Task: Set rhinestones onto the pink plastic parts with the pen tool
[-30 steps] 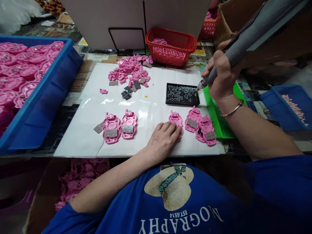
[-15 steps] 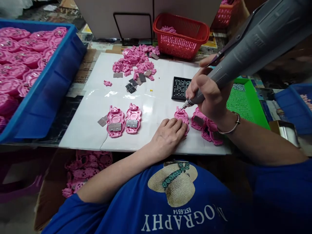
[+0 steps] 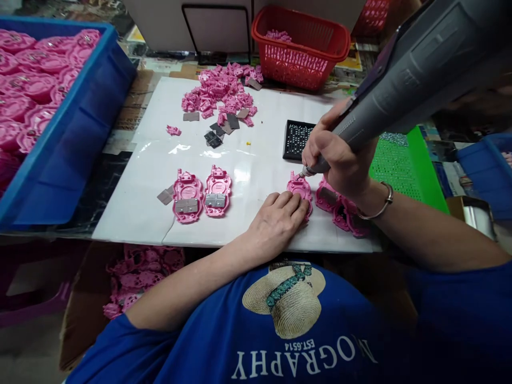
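Note:
My right hand (image 3: 340,154) is wrapped round a grey electric screwdriver (image 3: 396,85), whose tip meets the top of a pink casing (image 3: 298,186) on the white board. My left hand (image 3: 276,221) lies over the lower part of that same casing, pressing it down with its fingers together. Further left lie two more pink casings (image 3: 188,186) (image 3: 218,184) with grey metal plates across them. Right of the held casing are several pink parts (image 3: 346,213), partly under my right hand. A black tray of screws (image 3: 295,140) stands just behind the screwdriver tip.
A heap of small pink parts (image 3: 224,88) and grey plates (image 3: 191,116) lies at the back of the board (image 3: 132,213). Behind stands a red basket (image 3: 300,66). A blue crate (image 3: 92,122) of pink casings is at left, a green tray (image 3: 424,165) at right.
The view has shifted slightly. The screwdriver tip stays at the top of the casing, and my left hand remains on it.

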Motion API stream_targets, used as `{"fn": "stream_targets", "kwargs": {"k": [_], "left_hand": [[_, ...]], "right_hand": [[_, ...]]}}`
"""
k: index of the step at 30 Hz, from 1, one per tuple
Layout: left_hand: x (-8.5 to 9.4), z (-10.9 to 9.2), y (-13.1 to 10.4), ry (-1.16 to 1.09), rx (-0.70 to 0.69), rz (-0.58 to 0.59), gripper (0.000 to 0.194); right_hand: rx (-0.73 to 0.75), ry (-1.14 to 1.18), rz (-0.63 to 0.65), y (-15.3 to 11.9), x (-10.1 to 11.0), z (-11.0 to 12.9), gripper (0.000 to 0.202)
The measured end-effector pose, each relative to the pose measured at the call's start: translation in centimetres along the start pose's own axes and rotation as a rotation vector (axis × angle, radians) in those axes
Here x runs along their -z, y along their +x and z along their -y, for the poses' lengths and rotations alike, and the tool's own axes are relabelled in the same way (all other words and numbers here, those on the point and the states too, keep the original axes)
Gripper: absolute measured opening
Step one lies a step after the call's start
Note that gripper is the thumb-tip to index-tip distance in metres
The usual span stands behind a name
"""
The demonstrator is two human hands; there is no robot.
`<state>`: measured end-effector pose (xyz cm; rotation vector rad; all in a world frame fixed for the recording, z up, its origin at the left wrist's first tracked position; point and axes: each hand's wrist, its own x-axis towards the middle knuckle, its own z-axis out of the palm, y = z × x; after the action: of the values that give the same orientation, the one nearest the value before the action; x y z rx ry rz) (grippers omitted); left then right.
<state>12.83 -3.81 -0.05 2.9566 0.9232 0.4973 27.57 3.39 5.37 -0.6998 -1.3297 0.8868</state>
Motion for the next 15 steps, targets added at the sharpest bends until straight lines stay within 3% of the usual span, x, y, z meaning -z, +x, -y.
{"fn": "stream_targets", "kwargs": {"k": [7, 11, 15], "left_hand": [[-0.2, 0.0, 0.0, 0.034, -0.014, -0.037, 0.034], [-0.4, 0.1, -0.1, 0.042, -0.016, -0.028, 0.032], [-0.8, 0.3, -0.2, 0.038, -0.015, -0.058, 0.030]], "right_hand": [[-0.009, 0.016, -0.003, -0.1, 0.0, -0.9, 0.029], [0.028, 0.066, 0.022, 1.2, 0.9, 0.1, 0.029], [0.156, -0.052, -0.121, 3.5, 3.1, 1.6, 0.030]]}}
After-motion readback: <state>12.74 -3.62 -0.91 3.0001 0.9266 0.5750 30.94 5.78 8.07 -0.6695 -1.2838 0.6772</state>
